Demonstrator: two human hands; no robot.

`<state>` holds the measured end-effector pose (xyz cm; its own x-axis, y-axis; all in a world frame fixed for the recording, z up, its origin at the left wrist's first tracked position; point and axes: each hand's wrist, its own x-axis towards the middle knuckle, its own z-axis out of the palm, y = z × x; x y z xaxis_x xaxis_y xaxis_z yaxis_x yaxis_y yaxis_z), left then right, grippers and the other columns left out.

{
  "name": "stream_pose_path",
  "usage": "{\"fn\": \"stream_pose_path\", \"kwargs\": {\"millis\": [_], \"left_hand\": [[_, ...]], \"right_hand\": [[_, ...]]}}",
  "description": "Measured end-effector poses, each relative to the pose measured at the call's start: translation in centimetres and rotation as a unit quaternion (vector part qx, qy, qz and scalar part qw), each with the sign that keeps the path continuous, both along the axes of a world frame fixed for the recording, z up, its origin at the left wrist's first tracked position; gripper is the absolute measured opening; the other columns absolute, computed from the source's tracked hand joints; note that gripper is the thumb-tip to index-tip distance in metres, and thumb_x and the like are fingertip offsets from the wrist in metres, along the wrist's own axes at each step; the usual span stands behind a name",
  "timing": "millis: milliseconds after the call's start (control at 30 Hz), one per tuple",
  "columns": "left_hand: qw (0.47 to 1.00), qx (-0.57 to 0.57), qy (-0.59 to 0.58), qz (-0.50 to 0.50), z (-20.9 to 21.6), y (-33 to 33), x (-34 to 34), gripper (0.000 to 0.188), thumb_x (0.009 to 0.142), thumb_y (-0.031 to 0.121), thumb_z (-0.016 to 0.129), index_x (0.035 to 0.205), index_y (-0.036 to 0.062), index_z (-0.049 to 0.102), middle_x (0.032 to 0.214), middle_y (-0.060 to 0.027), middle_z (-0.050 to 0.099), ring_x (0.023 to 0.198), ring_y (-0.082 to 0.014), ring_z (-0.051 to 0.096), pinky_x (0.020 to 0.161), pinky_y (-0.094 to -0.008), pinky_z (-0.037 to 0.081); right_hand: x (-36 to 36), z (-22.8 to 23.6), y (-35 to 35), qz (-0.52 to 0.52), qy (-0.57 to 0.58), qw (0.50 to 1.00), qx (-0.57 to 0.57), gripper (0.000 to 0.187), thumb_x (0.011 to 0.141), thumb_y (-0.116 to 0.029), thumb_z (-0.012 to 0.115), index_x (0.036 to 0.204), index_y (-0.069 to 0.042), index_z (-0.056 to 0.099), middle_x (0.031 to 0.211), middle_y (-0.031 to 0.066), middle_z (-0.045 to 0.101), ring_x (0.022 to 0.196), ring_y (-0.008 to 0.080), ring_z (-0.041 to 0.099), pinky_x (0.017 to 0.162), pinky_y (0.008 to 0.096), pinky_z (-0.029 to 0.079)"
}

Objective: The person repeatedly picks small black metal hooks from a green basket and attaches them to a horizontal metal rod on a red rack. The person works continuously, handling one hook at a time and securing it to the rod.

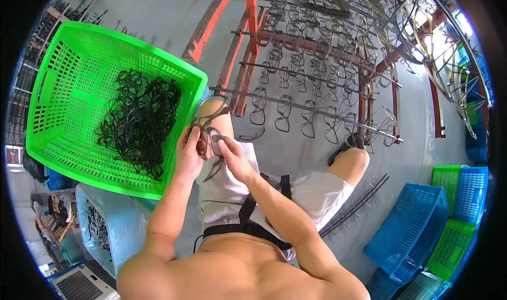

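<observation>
Between both hands, in front of my left thigh, are dark brown eyeglass frames [213, 115]; whether it is one pair or more I cannot tell. My left hand [189, 155] is closed around the frames from the left. My right hand [236, 158] pinches a part of them with thumb and finger. One dark arm piece points down between the hands. Just left of my left hand stands a bright green plastic basket [127, 41], with a tangled heap of black eyeglass frames [142, 120] in it.
Ahead, an orange-red metal rack [252, 20] carries rods hung with many eyeglass frames [283, 115]. A bristled rod [354, 207] lies on the floor at right. Blue baskets [404, 226] and green baskets [451, 247] are stacked at far right. A plastic-lined bin [124, 236] stands lower left.
</observation>
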<state>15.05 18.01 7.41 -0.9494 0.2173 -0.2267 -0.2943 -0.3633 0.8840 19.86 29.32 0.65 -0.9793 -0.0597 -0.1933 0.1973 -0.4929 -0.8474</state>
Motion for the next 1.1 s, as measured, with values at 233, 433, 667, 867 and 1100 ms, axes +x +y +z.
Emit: {"fn": "stream_pose_path", "kwargs": {"millis": [233,433,667,867,1100], "left_hand": [[0.995,0.042,0.000,0.088,2.0,6.9,1.1,0.015,0.091,0.018,0.053,0.101,0.0062,0.052,0.068,-0.0044,0.053,0.043,-0.0124,0.047,0.039,-0.0268,0.042],[0.973,-0.010,-0.032,-0.227,1.9,11.5,3.1,0.034,0.082,0.003,0.059,0.114,0.0051,0.047,0.083,-0.0041,0.056,0.056,-0.0117,0.053,0.052,-0.0251,0.048],[0.978,0.096,-0.122,-0.140,3.0,17.1,5.5,0.020,0.090,0.016,0.055,0.108,0.0100,0.050,0.083,-0.0037,0.059,0.062,-0.0173,0.061,0.061,-0.0328,0.055],[0.993,0.051,-0.015,-0.105,1.4,16.7,3.7,0.018,0.093,0.018,0.050,0.110,0.0121,0.051,0.071,-0.0017,0.055,0.047,-0.0108,0.049,0.037,-0.0222,0.035],[0.950,-0.053,0.041,-0.306,0.0,15.5,4.3,0.020,0.095,0.019,0.047,0.110,0.0074,0.054,0.062,-0.0023,0.051,0.043,-0.0052,0.037,0.038,-0.0188,0.028]], "right_hand": [[4.0,2.3,4.9,0.085,0.066,0.960,-0.259,0.073,0.088,-0.009,0.053,0.144,-0.006,0.006,0.117,0.0018,0.040,0.107,0.0126,0.038,0.093,0.0271,0.035],[9.2,8.5,14.4,0.045,0.036,0.942,0.332,0.044,0.078,-0.006,0.059,0.117,0.002,0.041,0.101,0.0205,0.047,0.092,0.0350,0.051,0.078,0.0374,0.043],[12.6,9.5,19.2,-0.166,0.099,0.874,0.446,0.026,0.081,-0.003,0.062,0.107,0.000,0.059,0.079,0.0092,0.056,0.070,0.0230,0.054,0.063,0.0295,0.044],[11.4,7.5,26.8,-0.529,0.059,0.794,0.294,0.017,0.091,-0.010,0.050,0.100,0.002,0.059,0.058,-0.0036,0.047,0.045,0.0025,0.039,0.039,0.0187,0.028],[5.9,1.6,33.3,-0.677,-0.036,0.726,0.118,0.017,0.093,-0.018,0.049,0.097,-0.003,0.057,0.056,-0.0025,0.044,0.039,0.0051,0.037,0.035,0.0200,0.030]]}}
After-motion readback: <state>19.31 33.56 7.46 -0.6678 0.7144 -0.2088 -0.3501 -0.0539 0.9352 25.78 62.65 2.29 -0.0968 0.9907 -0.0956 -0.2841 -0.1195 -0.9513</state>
